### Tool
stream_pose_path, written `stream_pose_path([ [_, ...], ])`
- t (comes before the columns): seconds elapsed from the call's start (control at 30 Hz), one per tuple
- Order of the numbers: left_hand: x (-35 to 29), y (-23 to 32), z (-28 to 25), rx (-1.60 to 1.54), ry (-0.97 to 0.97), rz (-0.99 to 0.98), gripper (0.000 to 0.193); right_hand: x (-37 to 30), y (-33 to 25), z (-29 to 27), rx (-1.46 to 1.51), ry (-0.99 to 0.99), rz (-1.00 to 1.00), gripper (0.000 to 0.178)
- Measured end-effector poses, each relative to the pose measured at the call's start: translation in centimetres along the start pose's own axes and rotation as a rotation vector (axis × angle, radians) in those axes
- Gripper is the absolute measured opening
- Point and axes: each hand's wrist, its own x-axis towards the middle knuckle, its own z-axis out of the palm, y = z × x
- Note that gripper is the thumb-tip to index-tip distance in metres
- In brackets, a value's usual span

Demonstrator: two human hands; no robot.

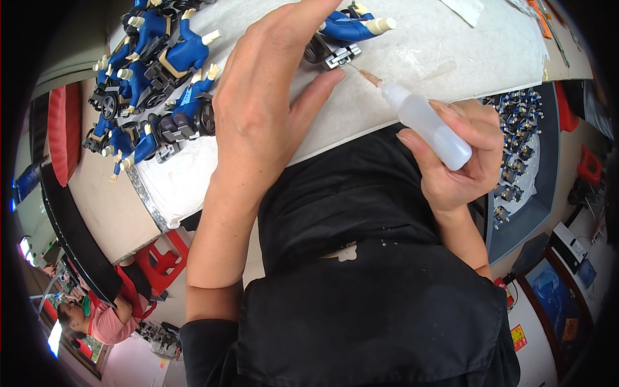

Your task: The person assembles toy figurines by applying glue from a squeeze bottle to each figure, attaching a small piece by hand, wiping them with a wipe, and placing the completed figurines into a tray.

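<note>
On the white-covered table, my left hand is closed around a headless figurine in a blue suit, seated in a small black wheelchair. Its fingers are partly hidden behind the hand; the thumb lies beside the wheelchair's grey footrest. In my right hand is a translucent white squeeze bottle, gripped between thumb and fingers. A thin needle tip on the bottle points at the footrest, and its end is at or very near it; contact cannot be made out.
Several similar blue-suited figurines crowd the table's left side. To the right, below table height, a grey tray bears many more small figures. A red stool and a seated person are at the left. Thin tools lie far right.
</note>
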Motion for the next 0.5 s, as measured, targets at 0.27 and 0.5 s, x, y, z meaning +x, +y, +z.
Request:
stream_pose_path([
  [0.27,-0.05,-0.08,-0.01,0.005,-0.008,-0.005,0.063,-0.22,0.15,-0.11,-0.015,0.017,0.019,0.047],
  [0.5,-0.14,0.07,0.02,-0.004,-0.016,-0.020,0.063,-0.17,0.05,-0.07,-0.021,0.022,0.024,0.048],
])
